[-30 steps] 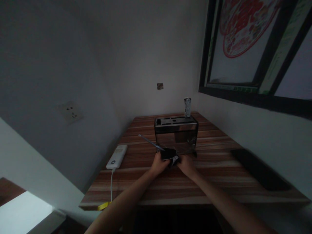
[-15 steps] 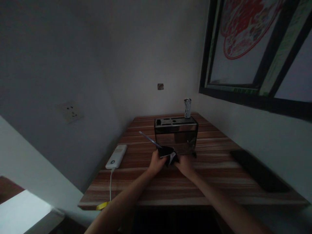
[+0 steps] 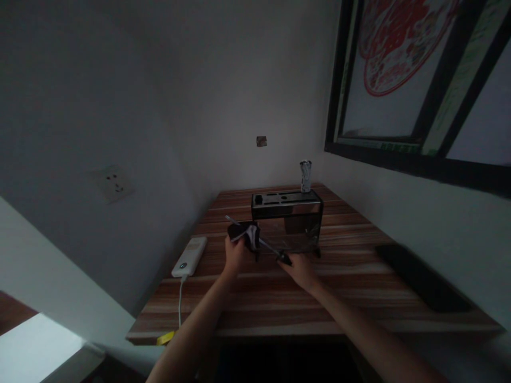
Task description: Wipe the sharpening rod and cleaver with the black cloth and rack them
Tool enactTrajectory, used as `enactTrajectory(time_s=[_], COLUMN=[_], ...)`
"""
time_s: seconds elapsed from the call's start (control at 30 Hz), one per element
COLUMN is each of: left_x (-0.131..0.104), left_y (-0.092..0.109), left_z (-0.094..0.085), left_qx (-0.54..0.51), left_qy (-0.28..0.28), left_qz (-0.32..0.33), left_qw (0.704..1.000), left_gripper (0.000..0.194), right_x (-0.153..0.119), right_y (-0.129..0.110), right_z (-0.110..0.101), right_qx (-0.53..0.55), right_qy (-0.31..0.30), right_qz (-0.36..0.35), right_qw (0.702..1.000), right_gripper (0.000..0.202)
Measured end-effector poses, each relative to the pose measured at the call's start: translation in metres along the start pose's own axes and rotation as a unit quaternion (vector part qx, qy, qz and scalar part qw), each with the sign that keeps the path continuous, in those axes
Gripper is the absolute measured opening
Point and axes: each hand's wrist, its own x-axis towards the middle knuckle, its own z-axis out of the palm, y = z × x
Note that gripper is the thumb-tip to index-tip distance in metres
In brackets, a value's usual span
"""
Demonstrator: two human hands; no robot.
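Note:
My right hand (image 3: 300,270) is closed round the black handle of a knife (image 3: 268,246), whose slim metal blade points away to the left. My left hand (image 3: 235,252) grips a dark cloth (image 3: 244,232) with a pale patch, folded over the blade near its far end. The blade's tip sticks out past the cloth. Just behind both hands stands a knife holder (image 3: 287,198) with a slotted metal top and see-through front. The fingers of my left hand are partly hidden by the cloth.
A white power bank (image 3: 190,257) with a cable lies left on the wooden table (image 3: 255,314), near something yellow (image 3: 165,338). A dark flat slab (image 3: 423,277) lies right. A silvery cylinder (image 3: 305,176) shows behind the holder. Walls border the left, back and right.
My left hand has slid the cloth left along the blade, away from the handle, baring the blade's middle. My right hand stays at the handle, nearly in place.

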Motion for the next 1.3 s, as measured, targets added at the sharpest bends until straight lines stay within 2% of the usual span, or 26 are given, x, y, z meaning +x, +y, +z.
enactTrajectory(time_s=[0.13,0.3,0.63,0.73,0.9,1.3], left_x=[0.019,0.028,0.027,0.021,0.003,-0.031], left_y=[-0.004,-0.003,-0.005,-0.003,0.002,-0.009], left_z=[-0.014,-0.021,-0.016,-0.012,-0.001,0.016], left_qx=[-0.020,-0.044,-0.044,-0.036,-0.015,0.037], left_qy=[0.071,0.119,0.115,0.093,0.020,-0.144], left_qz=[0.013,0.030,0.037,0.032,0.019,0.000], left_qw=[0.997,0.992,0.992,0.994,1.000,0.989], left_gripper=[0.015,0.016,0.013,0.014,0.016,0.017], right_x=[0.000,0.001,0.000,-0.001,-0.001,-0.001], right_y=[0.001,0.003,0.007,0.005,0.003,0.004], right_z=[0.002,0.003,0.004,0.002,-0.001,0.000], right_qx=[-0.016,-0.024,-0.029,-0.027,-0.031,-0.032], right_qy=[0.003,-0.002,0.007,0.006,0.009,0.007], right_qz=[0.003,-0.005,0.004,0.003,0.008,0.016], right_qw=[1.000,1.000,1.000,1.000,0.999,0.999], right_gripper=[0.021,0.021,0.022,0.021,0.019,0.016])
